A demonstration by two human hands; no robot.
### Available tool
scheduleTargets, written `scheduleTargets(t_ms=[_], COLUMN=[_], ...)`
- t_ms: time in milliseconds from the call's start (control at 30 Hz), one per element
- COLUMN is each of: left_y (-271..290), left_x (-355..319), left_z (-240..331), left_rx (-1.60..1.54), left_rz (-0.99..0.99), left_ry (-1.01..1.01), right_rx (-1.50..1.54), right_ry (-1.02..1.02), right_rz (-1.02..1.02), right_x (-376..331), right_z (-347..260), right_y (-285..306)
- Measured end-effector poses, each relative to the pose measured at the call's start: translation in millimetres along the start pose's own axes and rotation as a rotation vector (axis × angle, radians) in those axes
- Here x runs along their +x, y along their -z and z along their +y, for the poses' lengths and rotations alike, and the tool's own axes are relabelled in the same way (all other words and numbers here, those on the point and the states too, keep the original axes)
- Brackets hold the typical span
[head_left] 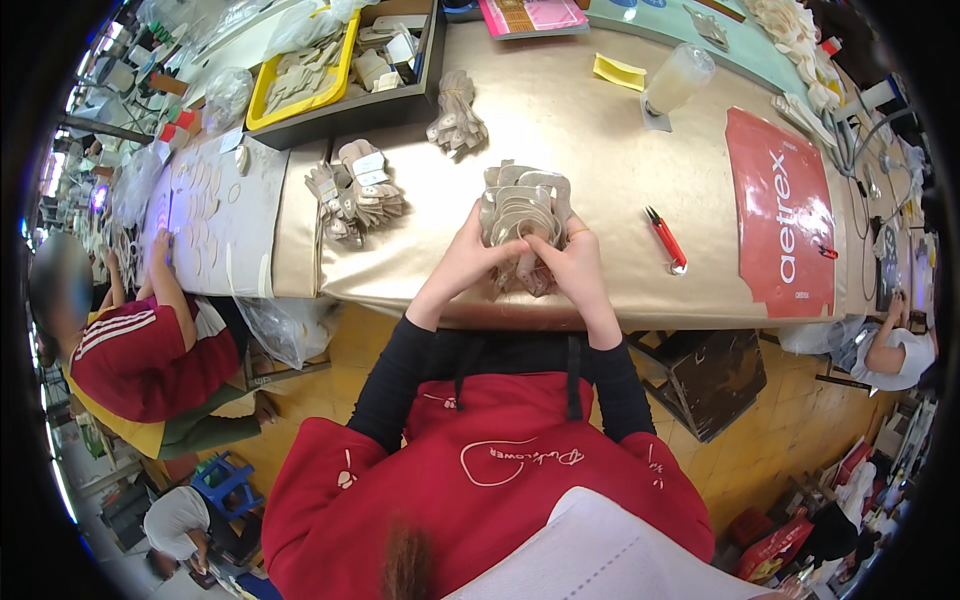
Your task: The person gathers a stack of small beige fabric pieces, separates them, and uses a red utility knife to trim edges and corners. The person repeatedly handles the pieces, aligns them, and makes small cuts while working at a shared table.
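Observation:
Between my two hands, above the near part of the table, is a stack of greyish-beige cut-out pieces (pixel 522 205), curved and layered like shoe-upper parts. My left hand (pixel 468 258) grips its left side, with the thumb reaching to the middle. On the right side, my right hand (pixel 576 262) closes round the same stack, its thumb meeting the left one. Some fingers are hidden behind the pieces. To the left lie a bundle of similar pieces (pixel 340 205) with a pale label (pixel 370 168) and, farther back, a tied bundle (pixel 457 115).
Red-handled thread snips (pixel 664 242) lie right of my hands, near a red plastic sheet (pixel 785 215). A plastic bottle (pixel 680 78) and yellow paper (pixel 620 72) stand farther back. A dark box (pixel 433 95) holds a yellow tray (pixel 350 70). A co-worker (pixel 160 345) sits at the left.

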State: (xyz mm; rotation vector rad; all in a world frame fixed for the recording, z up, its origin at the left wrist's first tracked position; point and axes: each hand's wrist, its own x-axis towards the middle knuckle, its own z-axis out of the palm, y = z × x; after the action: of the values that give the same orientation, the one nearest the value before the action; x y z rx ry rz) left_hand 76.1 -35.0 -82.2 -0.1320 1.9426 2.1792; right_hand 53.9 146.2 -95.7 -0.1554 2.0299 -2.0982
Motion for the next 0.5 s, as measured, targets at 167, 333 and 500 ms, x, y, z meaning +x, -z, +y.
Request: scheduleTargets(t_ms=[167, 333, 500], left_y=[1.0, 1.6, 6.1], left_x=[-2.2, -2.6, 0.3], left_z=[6.8, 4.1, -14.8], left_rx=[0.005, -0.002, -0.169], left_rz=[-0.081, -0.060, 0.022], left_ry=[0.023, 0.020, 0.077], right_rx=[-0.302, -0.329, -0.008], right_ry=[0.130, 0.104, -0.060], right_rz=[0.049, 0.058, 0.075], right_x=[5.2, 5.2, 13.8], right_z=[-11.8, -29.3, -16.2], right_y=[-0.7, 0.0, 8.9])
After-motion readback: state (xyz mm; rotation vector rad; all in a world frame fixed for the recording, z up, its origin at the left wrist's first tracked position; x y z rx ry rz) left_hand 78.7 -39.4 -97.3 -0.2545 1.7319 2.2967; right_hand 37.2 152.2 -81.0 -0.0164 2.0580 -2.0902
